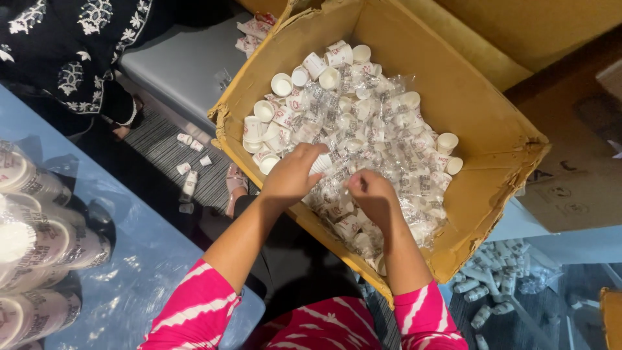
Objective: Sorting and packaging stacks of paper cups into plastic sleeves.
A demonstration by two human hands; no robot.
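Far left, on a clear plastic sheet, stacked paper cups point(32, 233) lie in wrapped sleeves, and a few loose cups point(189, 162) are scattered on the striped floor near another person's dark embroidered garment point(71, 45). Next comes the left hand point(293, 175), fingers curled around a small white cup point(321, 163) at the near edge of the heap, inside the cardboard box point(466, 97). Just beside it, the right hand point(370, 192) is clenched, pinching something among the clear plastic wrappers point(389, 142); what it grips cannot be made out. The box tilts toward the person, and its near corner point(223, 116) is torn and sagging, so the loose cups could well spill over that edge if the heap is stirred hard. The wrappers look slippery and tangled, so a pinch may slide off or drag neighbours along. Further right, more cups point(492, 272) litter the floor.
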